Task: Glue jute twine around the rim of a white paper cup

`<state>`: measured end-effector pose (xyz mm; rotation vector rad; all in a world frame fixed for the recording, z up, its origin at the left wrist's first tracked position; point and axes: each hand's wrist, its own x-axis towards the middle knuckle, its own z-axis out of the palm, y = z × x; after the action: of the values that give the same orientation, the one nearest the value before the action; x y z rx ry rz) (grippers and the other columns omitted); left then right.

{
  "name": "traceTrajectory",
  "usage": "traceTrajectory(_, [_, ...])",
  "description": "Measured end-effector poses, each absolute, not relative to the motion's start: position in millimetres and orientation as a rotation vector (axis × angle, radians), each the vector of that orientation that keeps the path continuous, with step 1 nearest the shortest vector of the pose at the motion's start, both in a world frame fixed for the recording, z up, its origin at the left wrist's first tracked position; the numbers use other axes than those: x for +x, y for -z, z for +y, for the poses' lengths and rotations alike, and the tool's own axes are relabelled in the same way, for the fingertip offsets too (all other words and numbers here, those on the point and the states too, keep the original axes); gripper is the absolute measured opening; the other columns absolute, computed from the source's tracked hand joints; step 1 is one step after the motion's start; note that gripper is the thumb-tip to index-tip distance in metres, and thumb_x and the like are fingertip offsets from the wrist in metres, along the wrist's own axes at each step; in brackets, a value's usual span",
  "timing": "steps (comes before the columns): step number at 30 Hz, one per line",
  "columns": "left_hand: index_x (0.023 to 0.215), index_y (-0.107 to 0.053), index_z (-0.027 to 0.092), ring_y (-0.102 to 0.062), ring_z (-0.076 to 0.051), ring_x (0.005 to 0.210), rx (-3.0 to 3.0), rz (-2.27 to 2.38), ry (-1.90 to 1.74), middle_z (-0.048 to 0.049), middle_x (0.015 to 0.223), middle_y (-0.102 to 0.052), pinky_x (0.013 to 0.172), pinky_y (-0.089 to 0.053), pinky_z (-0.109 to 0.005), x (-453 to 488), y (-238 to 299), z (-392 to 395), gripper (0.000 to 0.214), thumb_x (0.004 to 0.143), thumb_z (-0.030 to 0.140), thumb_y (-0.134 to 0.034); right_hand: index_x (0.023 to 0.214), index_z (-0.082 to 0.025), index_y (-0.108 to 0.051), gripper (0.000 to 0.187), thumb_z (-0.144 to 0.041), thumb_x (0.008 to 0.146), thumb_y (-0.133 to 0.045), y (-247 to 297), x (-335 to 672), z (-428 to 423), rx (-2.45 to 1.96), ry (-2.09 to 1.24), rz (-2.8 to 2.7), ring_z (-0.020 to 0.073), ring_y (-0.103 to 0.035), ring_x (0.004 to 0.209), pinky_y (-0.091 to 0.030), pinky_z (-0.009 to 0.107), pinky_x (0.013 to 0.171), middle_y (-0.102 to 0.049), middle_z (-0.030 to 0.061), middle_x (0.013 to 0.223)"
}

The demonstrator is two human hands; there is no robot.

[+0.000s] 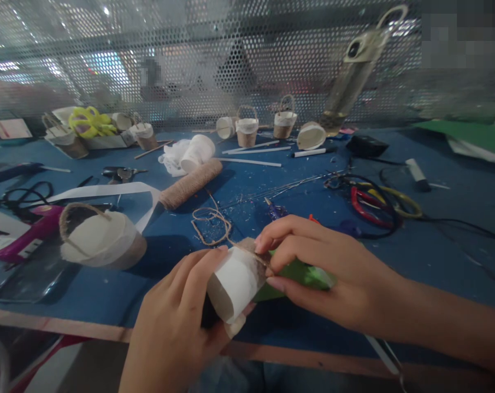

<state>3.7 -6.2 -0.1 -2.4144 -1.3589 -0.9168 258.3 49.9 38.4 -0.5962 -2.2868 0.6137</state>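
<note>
Fingers of my left hand (182, 305) curl around a small white paper cup (237, 281), tipped on its side with its open end toward me. My right hand (333, 267) pinches brown twine (247, 250) against the cup's far end, where a brown band shows. From there the twine runs in loose loops on the table to a spool of twine (192, 184). Under my right hand lies something green (296, 275), partly hidden. To the left stands a twine-wrapped cup with a twine handle (104, 240).
A magenta glue gun (24, 234) lies at left. Several small handled buckets (246, 131) line the back, by a perforated metal screen (190, 65). Scissors with red and yellow handles (378, 204) and black cables lie at right. White sticks (251, 162) lie mid-table. The table's front edge (272, 353) is close.
</note>
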Motion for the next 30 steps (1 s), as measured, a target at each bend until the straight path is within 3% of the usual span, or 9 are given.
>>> traceTrajectory(11, [0.137,-0.054,0.017,-0.08,-0.024,0.104,-2.423,-1.34,0.92,-0.0145,0.121,-0.079,0.084,-0.064,-0.029,3.0,-2.0,-8.0,0.045,0.111,0.054,-0.054,0.099,-0.023,-0.066,0.012,-0.012,0.102,-0.07,-37.2,258.9,50.7,-0.583,-0.605,-2.3,0.0145,-0.071,0.111,-0.057,0.026,0.101,-0.07,0.0049,0.118])
traceTrajectory(30, [0.136,-0.053,0.02,-0.082,-0.024,0.101,-2.422,-1.367,0.931,-0.0125,0.119,-0.081,0.08,-0.066,-0.031,4.9,-2.3,-7.1,0.044,0.112,0.057,-0.051,0.099,-0.025,-0.065,0.011,-0.015,0.102,-0.07,-37.9,258.5,50.9,-0.601,-0.541,-2.314,0.0179,-0.073,0.11,-0.061,0.03,0.097,-0.073,0.0054,0.116])
